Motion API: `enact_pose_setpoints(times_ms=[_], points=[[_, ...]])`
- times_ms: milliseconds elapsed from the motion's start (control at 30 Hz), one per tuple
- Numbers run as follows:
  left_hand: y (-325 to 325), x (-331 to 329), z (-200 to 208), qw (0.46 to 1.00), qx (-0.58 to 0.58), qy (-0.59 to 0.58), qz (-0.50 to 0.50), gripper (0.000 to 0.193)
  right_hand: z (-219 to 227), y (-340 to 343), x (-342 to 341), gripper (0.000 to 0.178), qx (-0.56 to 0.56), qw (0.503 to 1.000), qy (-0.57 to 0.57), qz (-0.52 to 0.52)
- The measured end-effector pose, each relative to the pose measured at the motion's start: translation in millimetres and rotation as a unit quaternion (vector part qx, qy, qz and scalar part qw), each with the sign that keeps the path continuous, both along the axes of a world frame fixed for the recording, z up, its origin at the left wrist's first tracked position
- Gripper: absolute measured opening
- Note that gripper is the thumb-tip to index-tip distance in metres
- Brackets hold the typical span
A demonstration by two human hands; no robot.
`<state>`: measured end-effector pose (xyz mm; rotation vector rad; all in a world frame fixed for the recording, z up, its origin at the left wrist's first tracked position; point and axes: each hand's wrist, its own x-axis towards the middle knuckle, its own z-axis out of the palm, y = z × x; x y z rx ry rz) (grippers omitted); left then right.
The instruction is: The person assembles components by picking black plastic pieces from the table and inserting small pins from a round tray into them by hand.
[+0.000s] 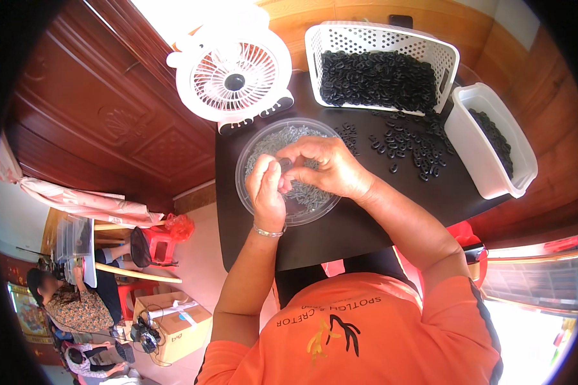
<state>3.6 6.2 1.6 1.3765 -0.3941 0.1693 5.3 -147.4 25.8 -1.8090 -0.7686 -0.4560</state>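
Observation:
My left hand (266, 192) and my right hand (331, 168) meet above a round clear tub (243, 183). A small dark oval piece (285, 164) shows between their fingertips. The left fingers are curled up and closed about it, and the right thumb and forefinger pinch at it from the other side. Fingers hide part of the piece. The tub below holds a heap of small greyish see-through pieces (311, 196). Right of it, loose black oval pieces (401, 142) lie scattered on the dark table (379, 212).
A white perforated basket (318, 80) full of black pieces stands at the back. Beside it is a white bin (488, 173) holding more of them. A white fan (234, 80) stands back left. Far left, two people sit near a cardboard box (180, 333) and red stools (160, 247).

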Motion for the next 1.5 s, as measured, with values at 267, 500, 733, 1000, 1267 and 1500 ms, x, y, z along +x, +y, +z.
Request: enact_pose_setpoints(times_ms=[267,500,733,1000,1267,1500], points=[[0.8,0.3,0.6,1.0,0.008,-0.013,0.0,0.027,-3.7,0.8,2.3,0.03,-0.006,1.0,-0.025,-0.001],[0.0,-2.0,3.4,0.999,0.032,-0.017,0.012,0.03,0.9,1.4,-2.0,0.029,-0.016,1.0,-0.007,-0.005],[1.5,-2.6,2.2,0.999,0.03,-0.008,0.008,0.031,-4.0,2.8,0.3,0.026,-0.02,0.999,-0.044,-0.012],[-1.5,-2.9,2.6,1.0,0.029,-0.006,0.003,0.028,-1.3,-0.1,-1.9,0.025,-0.023,1.0,0.01,-0.015],[-3.0,-0.7,-0.4,0.998,-0.008,0.057,-0.007,0.02,1.4,-1.4,-1.3,0.016,0.0,1.0,-0.014,-0.001],[-5.7,3.5,-6.4,0.992,0.128,0.018,0.013,0.015,13.3,-28.1,7.3,0.012,-0.033,0.972,-0.125,-0.198]])
